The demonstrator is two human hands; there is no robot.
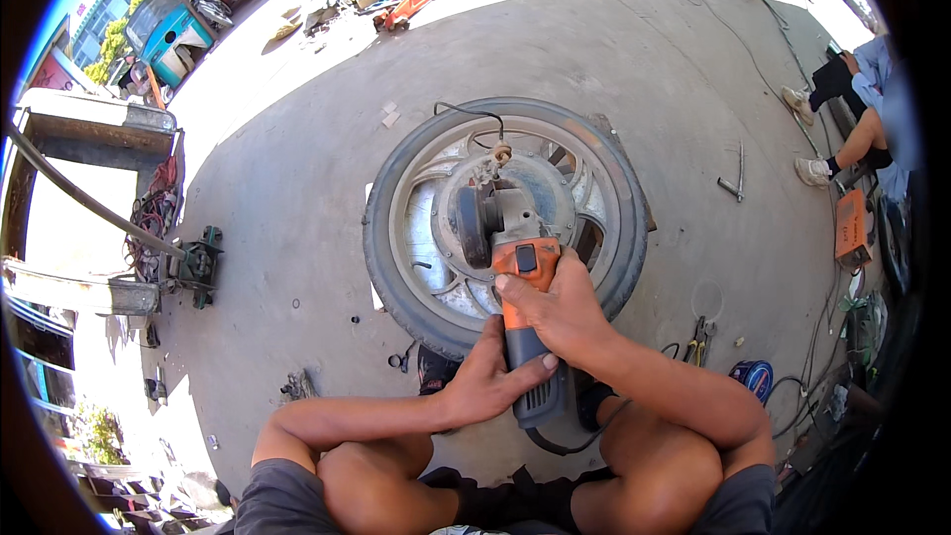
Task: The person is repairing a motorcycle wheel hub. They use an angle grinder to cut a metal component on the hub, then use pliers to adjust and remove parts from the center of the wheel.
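Note:
An orange and grey angle grinder is held in both of my hands over a wheel lying flat. My right hand wraps round its orange body just behind the black switch. Lower down, my left hand grips the dark rear end of the grinder. The grinder's dark disc guard sits above the hub cover. Around the spoked hub runs a worn grey tire. A black cable comes out of the axle at the hub's middle. Whether the disc touches metal is hidden.
Pliers and a round blue tin lie to my right. Farther right are a T-shaped wrench, an orange box and a seated person. A vise-like metal tool stands left, beside a metal frame.

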